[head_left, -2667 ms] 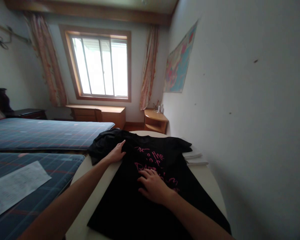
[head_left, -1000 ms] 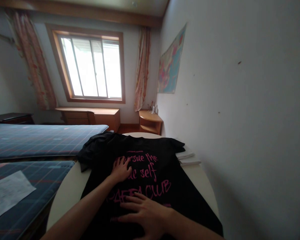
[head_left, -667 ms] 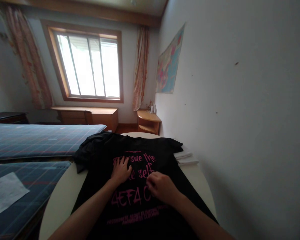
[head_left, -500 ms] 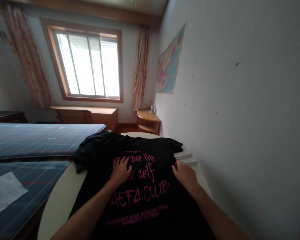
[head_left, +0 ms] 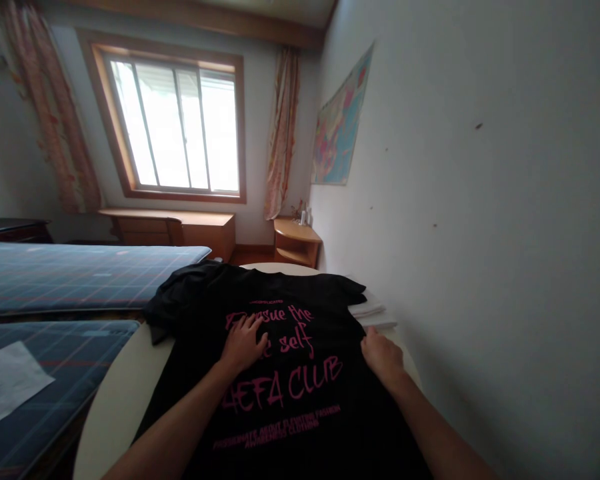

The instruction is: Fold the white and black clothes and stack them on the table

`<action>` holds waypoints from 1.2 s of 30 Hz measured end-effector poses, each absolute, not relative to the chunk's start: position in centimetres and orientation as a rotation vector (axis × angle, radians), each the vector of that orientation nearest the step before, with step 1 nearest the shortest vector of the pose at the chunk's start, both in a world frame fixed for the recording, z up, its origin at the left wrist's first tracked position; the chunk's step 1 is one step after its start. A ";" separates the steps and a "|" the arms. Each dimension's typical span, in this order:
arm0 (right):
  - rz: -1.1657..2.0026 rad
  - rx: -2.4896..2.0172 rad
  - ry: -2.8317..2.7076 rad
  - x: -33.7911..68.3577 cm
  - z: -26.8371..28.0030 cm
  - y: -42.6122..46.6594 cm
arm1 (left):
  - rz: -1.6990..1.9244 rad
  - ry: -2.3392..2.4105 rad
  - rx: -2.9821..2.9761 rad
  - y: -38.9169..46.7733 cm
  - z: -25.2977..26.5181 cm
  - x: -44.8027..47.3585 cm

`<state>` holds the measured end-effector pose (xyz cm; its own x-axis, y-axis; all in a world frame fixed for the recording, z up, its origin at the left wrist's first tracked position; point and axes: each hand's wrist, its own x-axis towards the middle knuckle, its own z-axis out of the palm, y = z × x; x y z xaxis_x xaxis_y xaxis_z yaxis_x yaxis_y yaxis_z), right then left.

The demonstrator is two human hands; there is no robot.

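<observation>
A black T-shirt (head_left: 290, 373) with pink lettering lies spread over a round pale table (head_left: 105, 393), its collar end away from me. My left hand (head_left: 243, 341) rests on the shirt's printed chest, fingers laid out over the top lines of text. At the shirt's right side edge, just below the sleeve, my right hand (head_left: 381, 353) is closed with its fingers pinching the fabric. The left sleeve lies bunched near the table's far left rim. The shirt's hem is out of view.
Folded white items (head_left: 367, 308) lie by the right sleeve, close to the wall (head_left: 480, 287). Left of the table are plaid mattresses (head_left: 80, 277), with a sheet of paper (head_left: 13, 383) on the nearer one. A small wooden corner shelf (head_left: 297, 231) stands behind.
My right hand has moved a little to the right, drawing the shirt's side edge outward. The left hand stays on the print, nearly still.
</observation>
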<state>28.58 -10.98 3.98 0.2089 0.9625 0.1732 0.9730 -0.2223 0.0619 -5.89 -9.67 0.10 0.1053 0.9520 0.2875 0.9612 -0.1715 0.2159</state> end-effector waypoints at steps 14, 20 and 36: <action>0.264 -1.454 -2.559 20.1 2.0 -12.2 | -0.179 -2.310 -2.323 -7.8 0.3 -4.0; 0.081 -1.553 -2.342 20.6 3.7 -8.9 | -0.418 -2.122 -2.285 -7.7 0.1 -3.0; 0.012 -2.400 -1.476 29.7 7.2 4.2 | -0.415 -2.038 -2.425 -7.9 -0.1 -3.0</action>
